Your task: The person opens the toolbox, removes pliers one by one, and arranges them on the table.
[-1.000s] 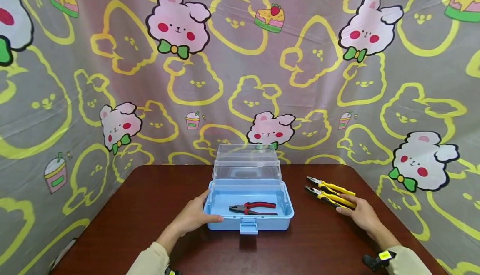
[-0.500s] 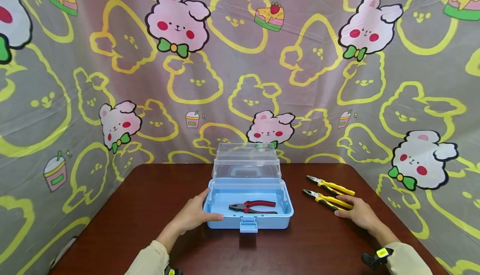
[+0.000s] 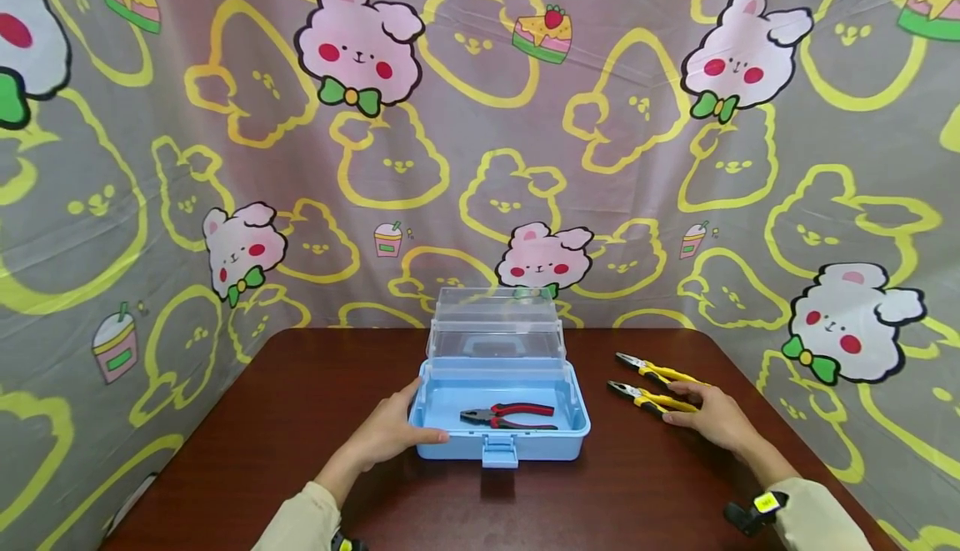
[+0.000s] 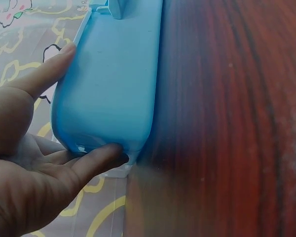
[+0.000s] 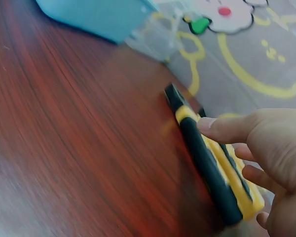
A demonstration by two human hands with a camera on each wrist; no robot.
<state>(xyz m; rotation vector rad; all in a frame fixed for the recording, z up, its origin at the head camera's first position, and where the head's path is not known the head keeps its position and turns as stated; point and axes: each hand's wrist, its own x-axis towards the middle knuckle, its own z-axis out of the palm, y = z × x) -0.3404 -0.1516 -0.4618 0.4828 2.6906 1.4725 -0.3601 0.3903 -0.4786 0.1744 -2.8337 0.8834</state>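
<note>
In the head view my left hand [image 3: 386, 430] grips the front left corner of a light blue toolbox [image 3: 453, 448]. Its thumb lies on the front rim; the left wrist view has the fingers bent along the box's [image 4: 108, 74] end wall. Red-and-black pliers [image 3: 510, 415] lie inside the box. On the right, my right hand [image 3: 708, 418] pinches the handles of the nearer yellow-and-black pliers [image 3: 643, 398], thumb on the near side and fingers on the far side. The right wrist view shows the thumb against these pliers [image 5: 207, 158]. A second yellow-handled pair of pliers [image 3: 647, 367] lies just behind, its handle ends partly covered.
The toolbox's clear lid [image 3: 495, 326] stands raised at the back. A dark reddish-brown table [image 3: 337, 384] carries everything. A patterned curtain [image 3: 465, 134] hangs behind and along both sides.
The nearer yellow pliers have shifted slightly left and turned a little. My right hand has moved up along their handles. The left hand stays at the toolbox corner.
</note>
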